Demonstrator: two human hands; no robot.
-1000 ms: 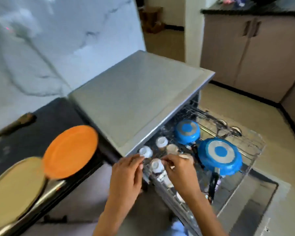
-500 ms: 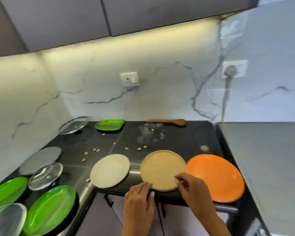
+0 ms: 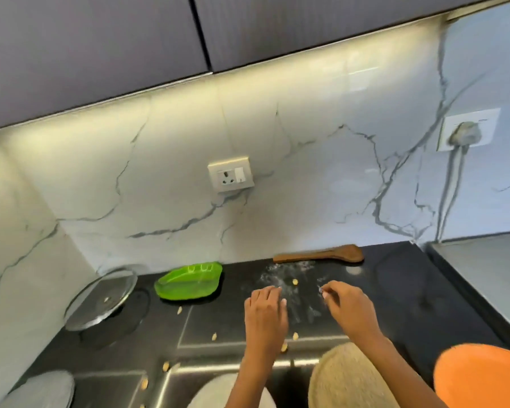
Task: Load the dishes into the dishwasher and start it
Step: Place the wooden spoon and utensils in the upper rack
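Observation:
My left hand (image 3: 265, 315) and my right hand (image 3: 349, 309) hover side by side over the black counter (image 3: 401, 293), with fingers loosely bent and nothing in them. Beyond the fingertips a wooden spatula (image 3: 321, 255) lies by the wall. A green dish (image 3: 189, 280) sits to the left of my hands, and a glass lid (image 3: 100, 298) lies further left. At the near edge lie a beige plate (image 3: 351, 378), an orange plate (image 3: 480, 375), a white plate (image 3: 215, 391) and a grey plate (image 3: 39, 390). The grey dishwasher top (image 3: 483, 260) shows at the right; its racks are out of view.
White powder (image 3: 289, 279) and several small seeds are scattered on the counter around my hands. A marble wall with a socket (image 3: 231, 173) and a plugged-in socket (image 3: 468, 129) stands behind. Grey cupboards hang overhead.
The view swung from the dishwasher rack to the counter and moved closer. Both hands left the cups in the rack and reached past the plates to the middle of the counter.

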